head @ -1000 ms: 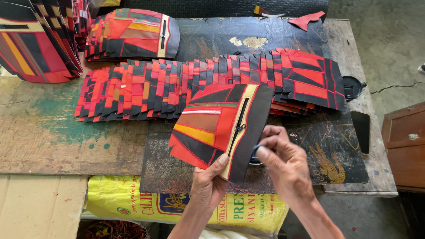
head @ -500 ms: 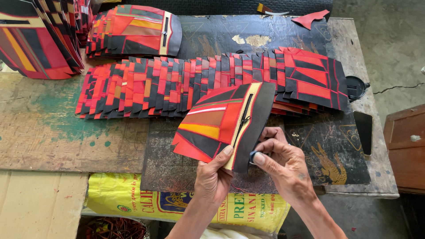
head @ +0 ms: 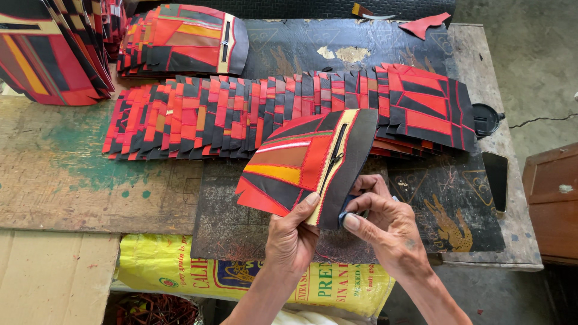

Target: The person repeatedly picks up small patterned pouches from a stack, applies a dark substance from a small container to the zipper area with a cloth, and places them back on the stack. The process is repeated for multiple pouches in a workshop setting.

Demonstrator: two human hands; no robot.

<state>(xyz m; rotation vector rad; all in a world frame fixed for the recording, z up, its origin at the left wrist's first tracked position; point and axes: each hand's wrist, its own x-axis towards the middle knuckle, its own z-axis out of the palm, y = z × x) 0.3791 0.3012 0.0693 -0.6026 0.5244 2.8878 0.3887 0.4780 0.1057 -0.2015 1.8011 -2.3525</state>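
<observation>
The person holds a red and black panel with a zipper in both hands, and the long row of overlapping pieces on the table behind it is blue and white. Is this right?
Not quite. The head view shows both hands, left hand and right hand, on the zippered panel, but the row of overlapping pieces is red and black, not blue and white.

Left pile (head: 48, 54) cut off (top-left edge).

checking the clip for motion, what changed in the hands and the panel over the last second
Little changed. The left hand keeps its grip on the lower edge of the red, black and orange patchwork panel, which has tilted slightly and sits a bit higher. The right hand stays at the panel's dark edge, fingers pinching something small and bluish. The fanned row of panels, the stacks and the bench lie as before.
</observation>
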